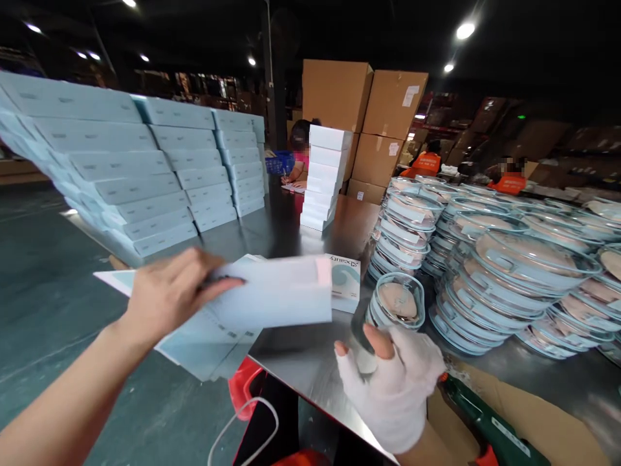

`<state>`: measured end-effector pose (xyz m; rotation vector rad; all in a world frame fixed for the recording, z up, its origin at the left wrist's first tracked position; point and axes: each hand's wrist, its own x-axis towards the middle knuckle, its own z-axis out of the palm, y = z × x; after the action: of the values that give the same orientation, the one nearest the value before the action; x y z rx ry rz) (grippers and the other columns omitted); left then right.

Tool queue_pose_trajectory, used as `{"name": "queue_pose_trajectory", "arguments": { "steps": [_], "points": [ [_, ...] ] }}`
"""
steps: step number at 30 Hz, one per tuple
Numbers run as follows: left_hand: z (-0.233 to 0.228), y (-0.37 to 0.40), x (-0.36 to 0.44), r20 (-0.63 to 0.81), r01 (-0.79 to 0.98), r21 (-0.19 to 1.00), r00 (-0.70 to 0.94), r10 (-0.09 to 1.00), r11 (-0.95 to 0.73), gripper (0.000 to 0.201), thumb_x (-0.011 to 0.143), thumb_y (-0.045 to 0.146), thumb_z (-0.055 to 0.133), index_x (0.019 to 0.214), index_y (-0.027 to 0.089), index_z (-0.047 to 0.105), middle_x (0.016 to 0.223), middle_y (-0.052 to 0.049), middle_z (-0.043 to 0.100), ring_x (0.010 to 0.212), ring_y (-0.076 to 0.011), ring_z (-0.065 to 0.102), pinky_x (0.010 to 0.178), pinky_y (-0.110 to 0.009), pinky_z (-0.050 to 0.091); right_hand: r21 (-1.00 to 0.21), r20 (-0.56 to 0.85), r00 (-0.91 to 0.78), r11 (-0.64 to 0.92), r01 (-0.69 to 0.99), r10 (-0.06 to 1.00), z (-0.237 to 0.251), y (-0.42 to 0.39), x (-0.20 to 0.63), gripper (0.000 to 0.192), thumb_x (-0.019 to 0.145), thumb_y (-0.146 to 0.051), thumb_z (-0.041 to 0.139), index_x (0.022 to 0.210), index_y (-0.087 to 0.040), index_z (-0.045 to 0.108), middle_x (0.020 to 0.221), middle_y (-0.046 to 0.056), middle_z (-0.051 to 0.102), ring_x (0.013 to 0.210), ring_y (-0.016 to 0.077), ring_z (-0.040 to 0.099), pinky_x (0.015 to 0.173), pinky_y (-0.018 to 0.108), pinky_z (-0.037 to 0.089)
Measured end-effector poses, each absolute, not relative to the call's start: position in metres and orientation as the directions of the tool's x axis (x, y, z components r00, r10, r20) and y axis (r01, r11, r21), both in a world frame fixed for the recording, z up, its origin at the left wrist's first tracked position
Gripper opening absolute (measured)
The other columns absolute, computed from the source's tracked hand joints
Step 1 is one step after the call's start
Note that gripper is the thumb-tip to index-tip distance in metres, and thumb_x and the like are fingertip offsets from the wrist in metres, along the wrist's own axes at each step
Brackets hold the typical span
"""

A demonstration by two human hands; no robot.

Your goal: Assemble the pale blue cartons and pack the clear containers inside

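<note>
Across the upper left of the frame, rows of pale blue flat boxes (121, 168) already stand stacked on the steel table (301, 362), and a shorter column of white boxes (324, 178) rises near the centre. That suggests a good share of packing is done. On the right half, though, many stacks of clear round containers (490, 272) remain unboxed, so I judge plenty is left. Brown cartons (363, 110) tower at top centre, and people in orange vests sit behind the table at upper right.

Your flattened blue box sleeve (272, 294) hangs just left of centre, above the table's near edge, and looks not yet fully opened out. More flat sleeves (208, 343) lie under it, jutting over the edge at lower left. A small printed box (347, 281) rests just behind the sleeve, and a single round container (398, 301) sits right of it, at the foot of the stacks.

Your left hand (169, 294) is bare and closed on the sleeve's left end, thumb on top pinching it. Your right hand (392, 382), in a white glove with bare fingertips, sits at lower centre, curled partly shut around a small dark object (361, 340) that I cannot identify. It touches neither the sleeve nor the single container just above it.
</note>
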<state>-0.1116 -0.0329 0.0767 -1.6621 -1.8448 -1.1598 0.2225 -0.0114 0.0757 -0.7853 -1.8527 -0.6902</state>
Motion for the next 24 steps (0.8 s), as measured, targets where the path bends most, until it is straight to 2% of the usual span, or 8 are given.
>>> {"name": "queue_pose_trajectory", "arguments": {
  "steps": [3, 5, 7, 10, 14, 19, 22, 24],
  "points": [
    [0.088, -0.055, -0.06, 0.862, 0.876, 0.159, 0.102, 0.497, -0.456, 0.02, 0.085, 0.053, 0.077, 0.079, 0.035, 0.073, 0.062, 0.006, 0.07, 0.049, -0.0172, 0.061, 0.05, -0.028, 0.046, -0.27, 0.781, -0.242, 0.661, 0.701, 0.576, 0.082, -0.022, 0.227, 0.018, 0.084, -0.03, 0.068, 0.1, -0.024, 0.062, 0.084, 0.005, 0.069, 0.075, 0.0255, 0.063, 0.068, 0.037, 0.045],
    [0.085, -0.063, -0.035, 0.874, 0.841, 0.201, 0.077, 0.48, -0.502, 0.009, 0.091, 0.045, 0.073, 0.087, 0.037, 0.074, 0.063, 0.007, 0.07, 0.049, -0.0176, 0.063, 0.048, -0.029, 0.046, -0.735, 0.372, -0.263, 0.455, 0.502, 0.89, 0.08, -0.021, 0.238, 0.023, 0.076, -0.03, 0.069, 0.097, -0.023, 0.067, 0.089, 0.005, 0.073, 0.079, 0.0245, 0.065, 0.067, 0.033, 0.048],
    [0.073, -0.066, -0.018, 0.842, 0.833, 0.31, -0.018, 0.539, -0.458, 0.01, 0.094, 0.045, 0.069, 0.1, 0.04, 0.076, 0.069, 0.006, 0.072, 0.053, -0.0196, 0.067, 0.051, -0.029, 0.049, -0.959, -0.051, -0.436, 0.078, 0.273, 0.898, 0.079, -0.019, 0.252, 0.029, 0.069, -0.033, 0.07, 0.096, -0.021, 0.071, 0.086, 0.002, 0.073, 0.075, 0.0204, 0.064, 0.063, 0.028, 0.048],
    [0.046, -0.068, -0.003, 0.686, 0.792, 0.4, 0.075, 0.724, -0.462, 0.048, 0.085, 0.054, 0.075, 0.132, 0.045, 0.069, 0.112, -0.002, 0.081, 0.089, -0.0305, 0.078, 0.075, -0.035, 0.061, -0.989, -0.141, -0.618, -0.084, 0.12, 0.774, 0.085, -0.018, 0.269, 0.025, 0.073, -0.038, 0.069, 0.089, -0.02, 0.074, 0.082, 0.0, 0.072, 0.077, 0.0179, 0.064, 0.07, 0.027, 0.049],
    [0.026, -0.065, 0.011, 0.324, 0.67, 0.598, 0.3, 0.897, -0.44, 0.123, 0.044, 0.055, 0.1, 0.154, 0.04, 0.048, 0.154, -0.012, 0.058, 0.129, -0.049, 0.062, 0.101, -0.052, 0.057, -0.912, 0.021, -0.582, 0.254, 0.323, 0.813, 0.094, -0.02, 0.277, 0.017, 0.083, -0.031, 0.058, 0.082, -0.022, 0.072, 0.08, 0.001, 0.074, 0.074, 0.0185, 0.066, 0.071, 0.029, 0.051],
    [0.042, -0.037, 0.017, 0.186, 0.275, 0.931, 0.204, 0.961, -0.238, 0.04, 0.085, 0.043, 0.076, 0.122, 0.028, 0.077, 0.111, -0.007, 0.083, 0.093, -0.0339, 0.079, 0.081, -0.04, 0.065, -0.626, 0.621, -0.075, 0.551, 0.552, 0.781, 0.084, -0.019, 0.292, 0.039, 0.091, -0.037, 0.066, 0.129, -0.026, 0.064, 0.136, 0.01, 0.068, 0.122, 0.0283, 0.066, 0.102, 0.042, 0.053],
    [0.04, -0.02, 0.028, 0.273, 0.125, 0.956, -0.049, 0.961, -0.266, 0.052, 0.079, 0.051, 0.08, 0.122, 0.022, 0.073, 0.105, -0.011, 0.081, 0.095, -0.0337, 0.076, 0.084, -0.043, 0.064, -0.685, 0.651, -0.001, 0.587, 0.431, 0.759, 0.067, -0.012, 0.296, 0.078, 0.098, -0.047, 0.06, 0.164, -0.031, 0.02, 0.17, 0.012, 0.029, 0.152, 0.0307, 0.038, 0.12, 0.052, 0.038],
    [0.033, -0.015, 0.039, 0.331, 0.11, 0.94, -0.057, 0.942, -0.324, 0.066, 0.07, 0.051, 0.086, 0.127, 0.021, 0.07, 0.114, -0.013, 0.077, 0.112, -0.0365, 0.071, 0.099, -0.048, 0.058, -0.704, 0.61, -0.083, 0.586, 0.402, 0.788, 0.056, -0.008, 0.293, 0.077, 0.101, -0.048, 0.056, 0.165, -0.035, 0.015, 0.172, 0.009, 0.024, 0.155, 0.0315, 0.034, 0.123, 0.055, 0.034]
  ]
}}
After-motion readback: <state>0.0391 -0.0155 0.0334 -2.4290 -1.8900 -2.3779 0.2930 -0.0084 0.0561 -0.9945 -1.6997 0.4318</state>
